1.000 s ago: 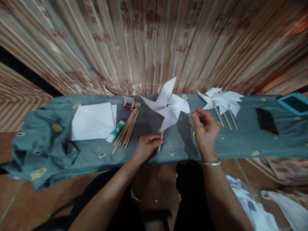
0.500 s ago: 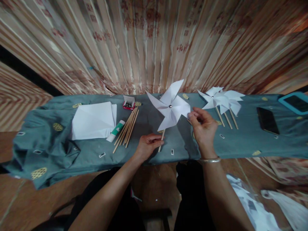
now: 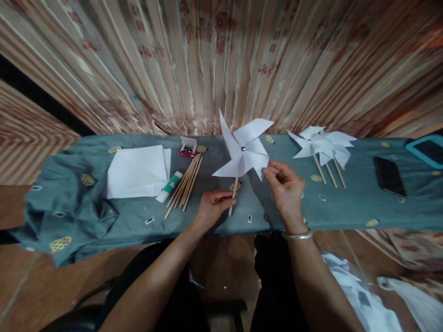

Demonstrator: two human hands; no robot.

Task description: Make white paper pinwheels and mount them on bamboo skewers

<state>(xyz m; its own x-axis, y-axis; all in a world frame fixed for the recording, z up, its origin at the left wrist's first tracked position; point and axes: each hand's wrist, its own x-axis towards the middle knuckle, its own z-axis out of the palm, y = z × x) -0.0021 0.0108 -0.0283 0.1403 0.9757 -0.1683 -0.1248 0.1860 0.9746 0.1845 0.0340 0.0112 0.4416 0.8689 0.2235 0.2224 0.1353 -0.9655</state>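
Note:
A white paper pinwheel (image 3: 247, 147) with a shiny pin at its centre stands upright before me on a thin wooden stick (image 3: 234, 190). My left hand (image 3: 216, 207) is closed round the lower part of that stick. At the wheel's lower right, my right hand (image 3: 285, 186) has thumb and forefinger pinched at the tip of one blade. To the right, several finished white pinwheels (image 3: 323, 144) on sticks lie overlapping on the cloth.
Left of centre lie a bundle of wooden sticks (image 3: 187, 184), a glue stick (image 3: 169, 186), a small open box of pins (image 3: 188, 147) and a stack of white paper (image 3: 136, 173). A dark phone (image 3: 389, 176) and a blue-framed device (image 3: 427, 150) rest at the right. A curtain (image 3: 221, 64) hangs behind the table.
The pinwheel's blades have turned about the pin. My right hand has shifted slightly left and down with the blade tip, while my left hand keeps its hold on the stick.

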